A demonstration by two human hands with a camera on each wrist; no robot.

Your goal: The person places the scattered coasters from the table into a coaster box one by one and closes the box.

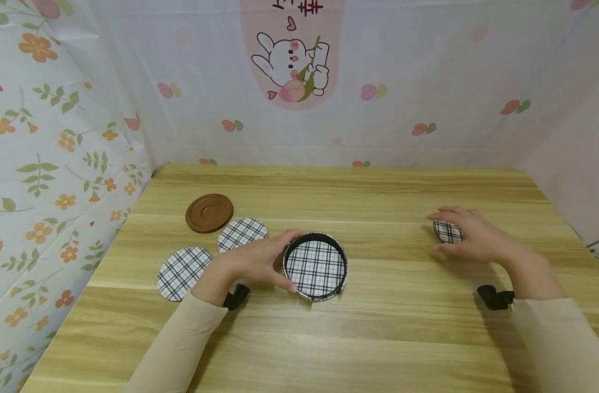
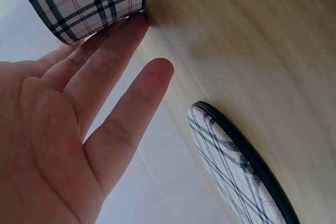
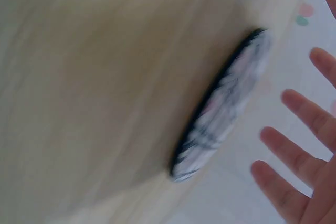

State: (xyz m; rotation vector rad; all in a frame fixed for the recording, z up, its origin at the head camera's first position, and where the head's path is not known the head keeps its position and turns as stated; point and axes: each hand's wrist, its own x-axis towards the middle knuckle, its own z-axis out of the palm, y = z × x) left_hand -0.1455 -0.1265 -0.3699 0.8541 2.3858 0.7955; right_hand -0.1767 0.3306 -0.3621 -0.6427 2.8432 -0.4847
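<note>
Our left hand point(image 1: 252, 262) rests against the plaid holder point(image 1: 315, 267) on the worktop point(image 1: 378, 327), fingers point(image 2: 113, 59) straight, touching its outer wall. Our right hand point(image 1: 473, 232) hovers open, fingers point(image 3: 294, 145) spread, over a plaid coaster point(image 1: 446, 232). Two more coasters point(image 1: 183, 272) lie flat behind the left fingers.

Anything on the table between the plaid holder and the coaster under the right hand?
Nothing: in the head view only bare wooden table lies between the plaid holder and that coaster.

Cream long sleeves point(image 1: 191, 327), black wrist camera mounts point(image 1: 496, 298).
</note>
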